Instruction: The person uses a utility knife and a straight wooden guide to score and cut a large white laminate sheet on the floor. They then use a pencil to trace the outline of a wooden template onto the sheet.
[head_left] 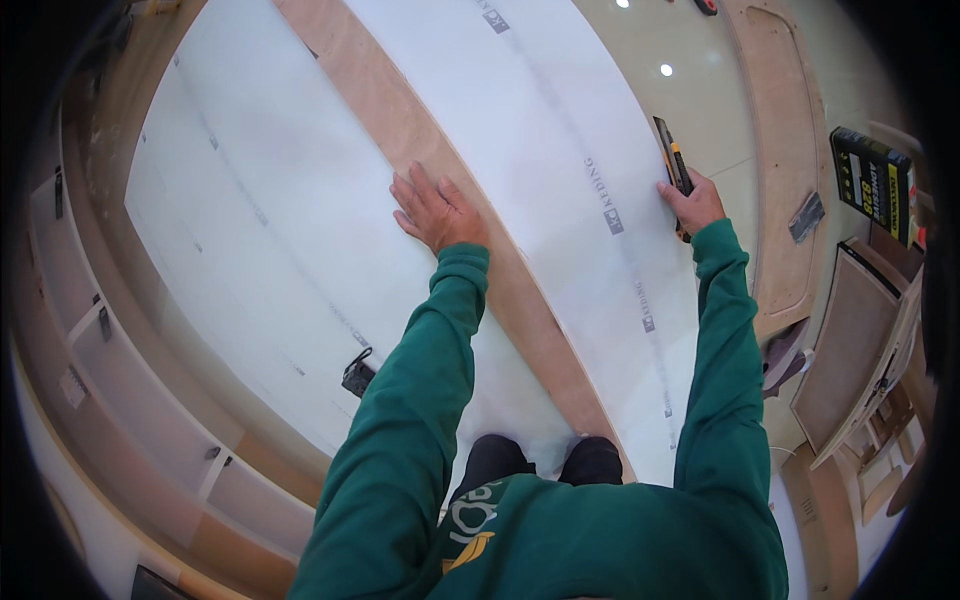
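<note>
A large white sheet (pixel 280 200) with lines of grey print lies below me. Across it runs a long reddish-brown wooden strip (pixel 530 300), slanting from far left to near right. My left hand (pixel 440 212) rests flat on this strip, fingers spread, their tips reaching over its left edge onto the white surface. At the right edge of the sheet, my right hand (pixel 697 205) grips a black and yellow utility knife (pixel 676 158) whose front end points away from me. Its thumb lies toward the sheet's edge. The palm side of the hand is hidden.
A small black device with a strap (pixel 357 374) lies on the sheet beside my left forearm. Right of the sheet are a long wooden panel (pixel 780 150) holding a dark flat piece (pixel 806 217), and a black and yellow box (pixel 872 183). Pale cabinet frames (pixel 135 375) line the left.
</note>
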